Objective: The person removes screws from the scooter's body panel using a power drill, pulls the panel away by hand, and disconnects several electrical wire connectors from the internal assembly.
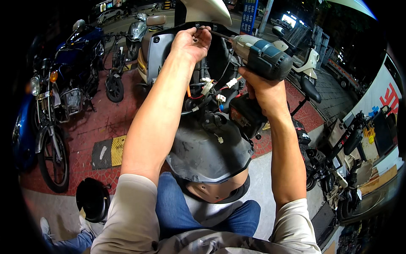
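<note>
With our left hand [191, 42] pinching the bit tip and right hand [263, 91] gripping the cordless driver [259, 57] at upper centre, a slipping bit could gouge our fingers [204, 31] or the scooter panel [158, 48].

A street-side scooter repair spot at night: parked motorcycles [55, 97] line red brick paving [101, 122], and a stripped scooter [207, 139] shows bare wiring [211, 91].

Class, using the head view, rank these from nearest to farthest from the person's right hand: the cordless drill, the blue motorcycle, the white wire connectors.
1. Cordless drill: gripped in the right hand.
2. White wire connectors: just left, inside the opened scooter.
3. Blue motorcycle: far left.
</note>
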The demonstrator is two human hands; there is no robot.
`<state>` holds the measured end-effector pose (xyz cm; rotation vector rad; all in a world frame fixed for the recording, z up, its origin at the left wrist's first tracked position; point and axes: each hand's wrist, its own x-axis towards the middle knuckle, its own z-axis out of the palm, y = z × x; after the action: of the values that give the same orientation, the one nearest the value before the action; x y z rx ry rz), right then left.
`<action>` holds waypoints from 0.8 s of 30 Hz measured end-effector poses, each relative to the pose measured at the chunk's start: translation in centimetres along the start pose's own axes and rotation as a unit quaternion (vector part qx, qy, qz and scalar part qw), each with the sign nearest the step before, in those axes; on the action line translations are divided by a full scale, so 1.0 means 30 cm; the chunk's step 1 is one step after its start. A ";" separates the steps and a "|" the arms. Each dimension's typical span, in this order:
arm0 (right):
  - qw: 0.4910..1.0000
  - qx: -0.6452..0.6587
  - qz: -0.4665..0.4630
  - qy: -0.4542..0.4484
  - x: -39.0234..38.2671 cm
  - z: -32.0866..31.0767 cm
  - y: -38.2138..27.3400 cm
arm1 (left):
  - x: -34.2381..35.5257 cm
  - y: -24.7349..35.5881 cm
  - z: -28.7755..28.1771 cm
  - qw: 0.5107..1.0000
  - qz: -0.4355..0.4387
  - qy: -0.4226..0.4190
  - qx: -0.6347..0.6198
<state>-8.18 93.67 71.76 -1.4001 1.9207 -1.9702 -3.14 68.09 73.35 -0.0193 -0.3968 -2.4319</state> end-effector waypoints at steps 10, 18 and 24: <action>0.996 -0.055 -0.074 -0.006 0.015 -0.013 -0.008 | -0.004 0.004 0.009 1.000 -0.010 -0.019 -0.003; 0.954 -0.246 -0.170 -0.038 0.044 -0.039 -0.166 | 0.023 0.011 0.000 1.000 0.013 -0.019 -0.002; 0.959 -0.235 -0.147 -0.052 0.060 -0.048 -0.182 | 0.006 -0.028 0.032 0.999 0.037 0.001 -0.024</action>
<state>-7.23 94.93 77.48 -1.9578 2.3493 -1.5436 -3.89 68.88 74.04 -0.0523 -0.3307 -2.3680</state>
